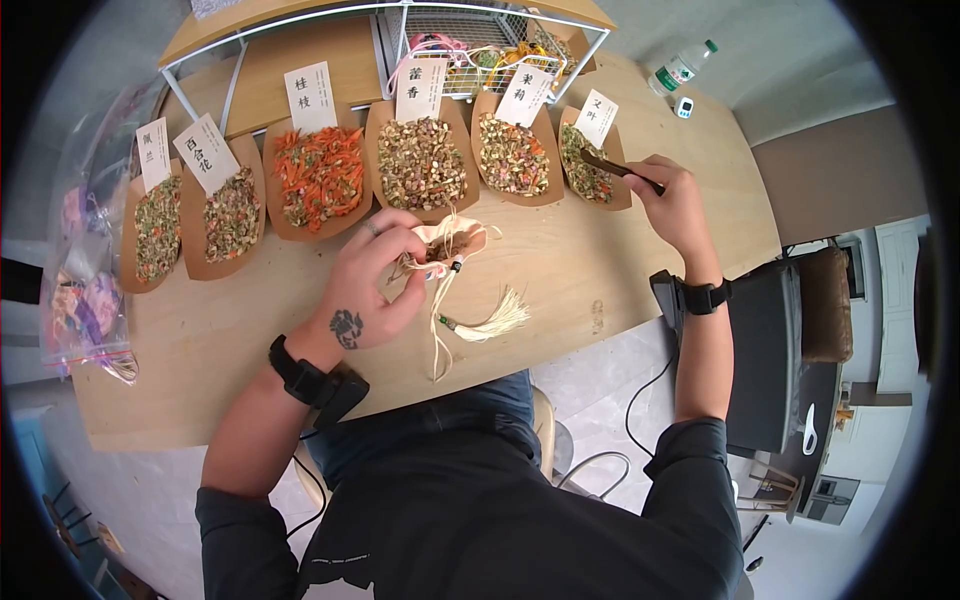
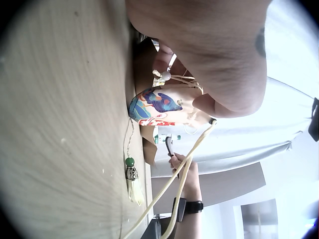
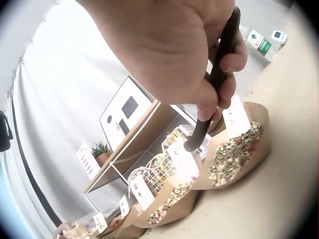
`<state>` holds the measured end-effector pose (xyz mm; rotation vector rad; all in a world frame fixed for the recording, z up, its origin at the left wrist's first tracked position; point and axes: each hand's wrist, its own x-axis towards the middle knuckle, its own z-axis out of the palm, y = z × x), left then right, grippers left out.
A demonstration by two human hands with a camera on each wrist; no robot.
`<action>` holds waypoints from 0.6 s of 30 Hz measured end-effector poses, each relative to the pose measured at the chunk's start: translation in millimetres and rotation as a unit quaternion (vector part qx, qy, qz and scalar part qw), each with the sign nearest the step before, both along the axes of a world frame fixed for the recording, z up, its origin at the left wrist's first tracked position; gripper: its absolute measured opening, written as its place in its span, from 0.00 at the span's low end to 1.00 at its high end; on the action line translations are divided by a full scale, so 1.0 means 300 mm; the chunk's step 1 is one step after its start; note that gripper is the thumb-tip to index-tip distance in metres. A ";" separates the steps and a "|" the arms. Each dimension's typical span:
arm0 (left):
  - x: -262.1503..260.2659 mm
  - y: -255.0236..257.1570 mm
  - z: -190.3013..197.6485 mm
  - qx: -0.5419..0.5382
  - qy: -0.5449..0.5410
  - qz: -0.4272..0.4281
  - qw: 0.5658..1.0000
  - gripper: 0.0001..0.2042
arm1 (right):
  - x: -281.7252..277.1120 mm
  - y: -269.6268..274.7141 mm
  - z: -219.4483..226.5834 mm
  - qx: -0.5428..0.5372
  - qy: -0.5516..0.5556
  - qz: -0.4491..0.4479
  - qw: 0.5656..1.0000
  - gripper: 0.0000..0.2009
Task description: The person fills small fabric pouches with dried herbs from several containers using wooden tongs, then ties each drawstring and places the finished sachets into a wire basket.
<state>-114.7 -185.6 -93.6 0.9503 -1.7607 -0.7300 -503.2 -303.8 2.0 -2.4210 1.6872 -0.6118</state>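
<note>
My left hand (image 1: 375,275) holds the gathered top of a cream drawstring pouch (image 1: 436,256), its mouth open with brown material inside. In the left wrist view the pouch (image 2: 167,105) shows a blue and red print, and a tassel with a green bead (image 2: 130,162) hangs beside it. My right hand (image 1: 668,200) grips a dark scoop-like tool (image 1: 608,166), whose end is over the rightmost paper tray (image 1: 612,200) of dried herbs. The right wrist view shows fingers curled round the dark handle (image 3: 219,74) above that tray's herb mix (image 3: 234,154).
Several labelled paper trays of dried herbs line the table (image 1: 560,260), one with orange pieces (image 1: 318,170). Behind them stands a white-framed shelf with a wire basket (image 1: 480,75). A water bottle (image 1: 684,70) and small timer (image 1: 683,107) lie back right; a plastic bag (image 1: 88,290) is left.
</note>
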 end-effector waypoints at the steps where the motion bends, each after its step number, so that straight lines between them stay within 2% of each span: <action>1: -0.001 -0.001 -0.003 -0.003 0.001 0.000 1.000 0.09 | 0.027 0.012 0.013 0.000 -0.007 0.009 1.000 0.09; 8: -0.004 0.000 0.002 -0.004 -0.004 0.008 1.000 0.09 | 0.264 0.136 0.108 0.029 -0.067 0.118 0.990 0.10; 11: -0.007 -0.001 0.004 -0.008 0.002 0.009 1.000 0.09 | 0.348 0.186 0.127 0.037 -0.049 0.155 0.986 0.09; 12: -0.008 -0.003 0.000 -0.012 0.006 0.009 1.000 0.08 | 0.363 0.187 0.107 -0.002 -0.051 0.197 0.979 0.09; 15: -0.007 -0.010 -0.014 -0.024 0.011 0.006 1.000 0.08 | 0.405 0.205 0.111 -0.025 0.042 0.223 0.974 0.11; 18: -0.009 -0.010 -0.008 -0.027 0.017 0.004 0.999 0.08 | 0.420 0.202 0.094 -0.079 0.080 0.263 0.958 0.13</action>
